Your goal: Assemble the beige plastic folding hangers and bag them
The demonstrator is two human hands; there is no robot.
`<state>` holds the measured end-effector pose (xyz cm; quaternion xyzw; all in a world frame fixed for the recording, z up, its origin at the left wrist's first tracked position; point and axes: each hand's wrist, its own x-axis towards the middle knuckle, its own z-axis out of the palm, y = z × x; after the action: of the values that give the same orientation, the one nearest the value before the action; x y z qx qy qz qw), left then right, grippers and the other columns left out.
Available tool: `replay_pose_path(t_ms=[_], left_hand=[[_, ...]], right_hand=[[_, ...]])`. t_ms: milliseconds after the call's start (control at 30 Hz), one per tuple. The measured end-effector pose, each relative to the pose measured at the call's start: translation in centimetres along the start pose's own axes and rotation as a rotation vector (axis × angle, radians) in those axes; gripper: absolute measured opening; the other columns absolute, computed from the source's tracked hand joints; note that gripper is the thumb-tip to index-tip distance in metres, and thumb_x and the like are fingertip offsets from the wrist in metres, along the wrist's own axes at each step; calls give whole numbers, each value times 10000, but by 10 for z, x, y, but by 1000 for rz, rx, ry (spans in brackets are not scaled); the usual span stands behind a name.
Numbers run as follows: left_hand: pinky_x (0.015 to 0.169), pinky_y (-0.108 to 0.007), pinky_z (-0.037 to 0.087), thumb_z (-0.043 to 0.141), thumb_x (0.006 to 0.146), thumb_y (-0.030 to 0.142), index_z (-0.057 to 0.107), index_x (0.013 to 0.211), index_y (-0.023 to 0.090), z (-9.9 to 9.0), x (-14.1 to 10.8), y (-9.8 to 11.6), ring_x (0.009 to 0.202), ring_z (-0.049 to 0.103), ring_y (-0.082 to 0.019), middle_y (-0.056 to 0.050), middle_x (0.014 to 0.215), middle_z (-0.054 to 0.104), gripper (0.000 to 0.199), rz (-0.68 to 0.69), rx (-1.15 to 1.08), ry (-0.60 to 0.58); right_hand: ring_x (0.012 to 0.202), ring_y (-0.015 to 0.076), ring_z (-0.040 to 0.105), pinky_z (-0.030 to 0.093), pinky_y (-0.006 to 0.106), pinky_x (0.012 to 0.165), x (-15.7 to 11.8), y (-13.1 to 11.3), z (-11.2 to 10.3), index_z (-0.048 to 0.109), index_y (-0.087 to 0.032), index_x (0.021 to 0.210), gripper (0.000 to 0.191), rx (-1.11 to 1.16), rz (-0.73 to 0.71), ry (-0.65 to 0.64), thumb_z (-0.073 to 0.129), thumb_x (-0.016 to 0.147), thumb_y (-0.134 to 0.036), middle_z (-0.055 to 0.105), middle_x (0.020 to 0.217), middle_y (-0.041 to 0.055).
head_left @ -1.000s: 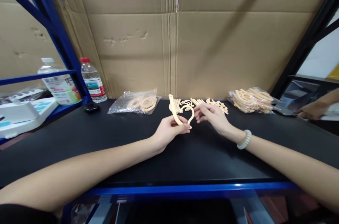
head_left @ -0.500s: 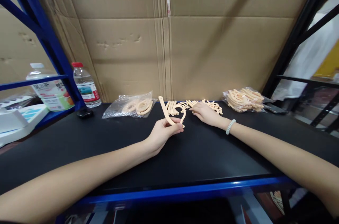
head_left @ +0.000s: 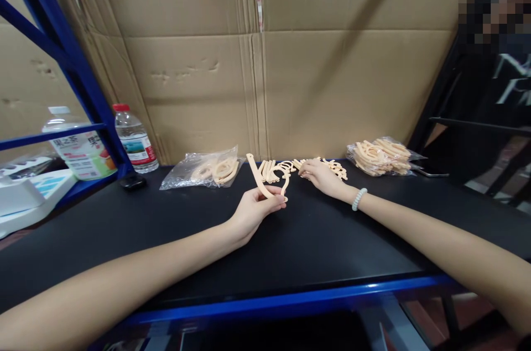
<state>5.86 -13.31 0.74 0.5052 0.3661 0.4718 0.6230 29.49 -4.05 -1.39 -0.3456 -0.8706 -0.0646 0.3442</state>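
My left hand point(head_left: 258, 210) is closed, pinching a curved beige strip point(head_left: 256, 175) between thumb and fingers. The strip stands up from the hand, with a straight arm on the left and a hooked curve on the right; whether it is one piece or two I cannot tell. Behind it lie several short beige strips point(head_left: 269, 171). My right hand point(head_left: 326, 178), a pale beaded bracelet at its wrist, rests at a pile of loose beige pieces point(head_left: 337, 168). Its fingers are bent together at the pile's left part, and what they pinch is hidden.
A clear bag of beige pieces point(head_left: 226, 169) lies left, a fuller bag point(head_left: 379, 156) right. Near the left frame stand a red-capped water bottle point(head_left: 135, 141) and a black object point(head_left: 133, 182). Cardboard point(head_left: 199, 74) walls the back. A person in dark clothes point(head_left: 493, 97) is at right.
My right hand's fingers have drawn in at the pile. My left hand keeps its hold, nearly still. A person has come into view on the right, and the view has shifted slightly.
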Motion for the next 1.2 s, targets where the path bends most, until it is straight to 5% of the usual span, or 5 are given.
replay_pose_path(t_ms=[333, 467, 633, 767, 1200], left_hand=[[735, -229, 465, 806, 625, 193, 668, 834, 98, -2, 1, -3, 723, 617, -105, -29, 758, 654, 268, 11, -6, -11], [730, -225, 462, 807, 620, 193, 668, 828, 97, -2, 0, -1, 717, 614, -102, -29, 758, 652, 268, 12, -10, -12], [732, -228, 463, 810, 617, 196, 670, 825, 97, -1, 0, 0, 718, 614, -103, -31, 766, 653, 270, 17, -17, -18], [725, -222, 461, 813, 611, 197, 670, 830, 98, -2, 0, 0, 719, 615, -104, -27, 751, 650, 279, 16, -26, -25], [815, -292, 468, 842, 585, 199, 659, 800, 107, -7, 2, -5, 735, 629, -126, -24, 760, 660, 297, 56, -10, -115]], right_hand=[[750, 159, 576, 495, 303, 615, 6, -38, -25, 625, -209, 917, 152, 394, 318, 481, 525, 898, -322, 522, 923, 51], [540, 93, 576, 470, 248, 474, 5, -64, -35, 549, -211, 953, 223, 841, 462, 460, 578, 863, -413, 580, 920, 37], [824, 164, 664, 551, 334, 777, -3, -94, -42, 583, -206, 922, 252, 1193, 554, 346, 682, 792, -398, 645, 1010, 52], [885, 168, 629, 501, 379, 920, -7, -104, -40, 677, -173, 840, 227, 1276, 611, 254, 716, 762, -383, 654, 1018, 65], [761, 162, 665, 552, 333, 772, -16, -98, -20, 520, -249, 1152, 635, 1340, 787, 247, 804, 591, -156, 622, 847, -10]])
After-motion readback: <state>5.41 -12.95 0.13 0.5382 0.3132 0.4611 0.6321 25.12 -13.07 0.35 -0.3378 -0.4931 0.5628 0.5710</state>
